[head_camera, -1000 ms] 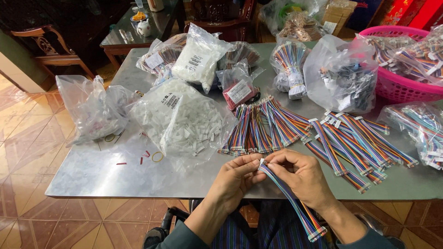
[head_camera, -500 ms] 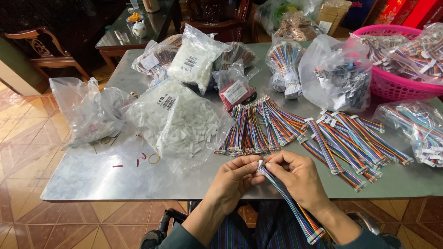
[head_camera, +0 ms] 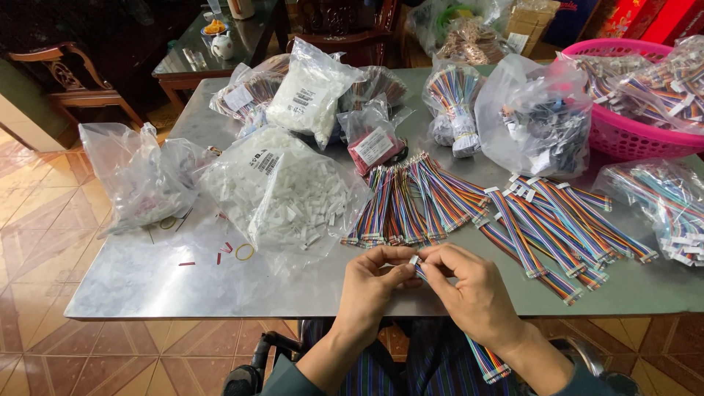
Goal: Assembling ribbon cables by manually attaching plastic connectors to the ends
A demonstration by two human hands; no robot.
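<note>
From the head view: left hand (head_camera: 374, 282) and right hand (head_camera: 473, 293) close together at 6 o'clock, just over the near edge of the gray surface (head_camera: 132, 279). Both pinched on the top end of one rainbow ribbon cable (head_camera: 484, 359), fingertips nearly touching around a small white plug (head_camera: 414, 260). Same hold as a moment ago, hardly any move; only the camera a bit lower and nearer. Rest of that cable hanging down toward the lap at 5 o'clock. More rainbow cables (head_camera: 411, 202) spread out at 12 o'clock. Bag of white plugs (head_camera: 293, 194) at 10 o'clock. Pink basket (head_camera: 623, 139) far off at 2 o'clock.
</note>
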